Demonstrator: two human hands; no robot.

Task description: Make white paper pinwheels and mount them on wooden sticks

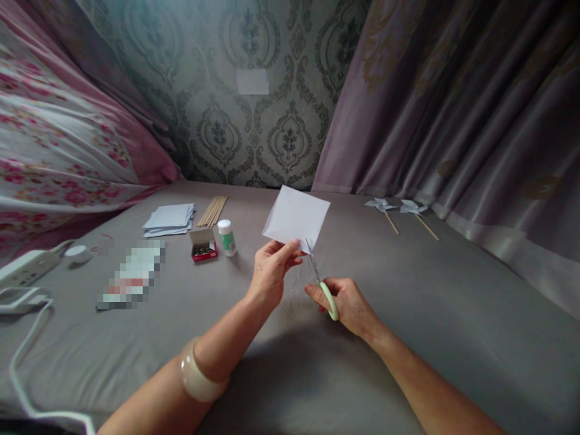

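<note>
My left hand (272, 272) pinches the lower edge of a white square sheet of paper (296, 216) and holds it up above the grey bed sheet (408, 314). My right hand (347, 305) grips small scissors (322, 285) with pale green handles. Their blades point up and meet the paper's bottom edge near its right corner. A pale bangle sits on my left forearm.
On the sheet to the left lie a stack of white papers (170, 219), several wooden sticks (212, 210), a red box of pins (203, 245) and a small glue bottle (226, 237). Two paper pinwheels (401, 210) lie at the right by the curtain. A power strip (27, 269) with cable is far left.
</note>
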